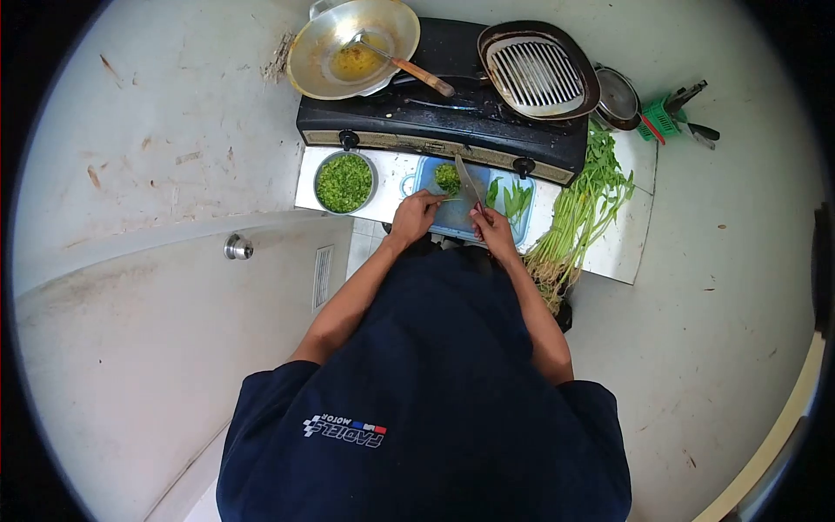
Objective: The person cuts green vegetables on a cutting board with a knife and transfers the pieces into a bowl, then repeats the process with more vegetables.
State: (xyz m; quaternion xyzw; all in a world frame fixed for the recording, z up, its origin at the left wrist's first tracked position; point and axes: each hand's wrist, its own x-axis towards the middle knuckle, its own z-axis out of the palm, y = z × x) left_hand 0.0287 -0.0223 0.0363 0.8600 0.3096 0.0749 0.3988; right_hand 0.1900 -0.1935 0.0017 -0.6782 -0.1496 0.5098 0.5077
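At the cutting board (450, 221), your right fingers (479, 221) grip the knife (467, 179), your left fingers (430, 200) seemingly pinch a stem (451, 200); blade slippage could cut the latter.

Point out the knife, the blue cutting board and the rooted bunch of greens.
Knife (468, 181): head view, middle of the blade.
Blue cutting board (455, 217): head view, bare surface near its lower edge.
Bunch of greens (571, 216): head view, on the stems.

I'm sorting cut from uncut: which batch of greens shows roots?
The long-stemmed bunch right of the blue board, roots at its near end. The chopped greens in the bowl, and the small heap and loose leaves on the board, show none.
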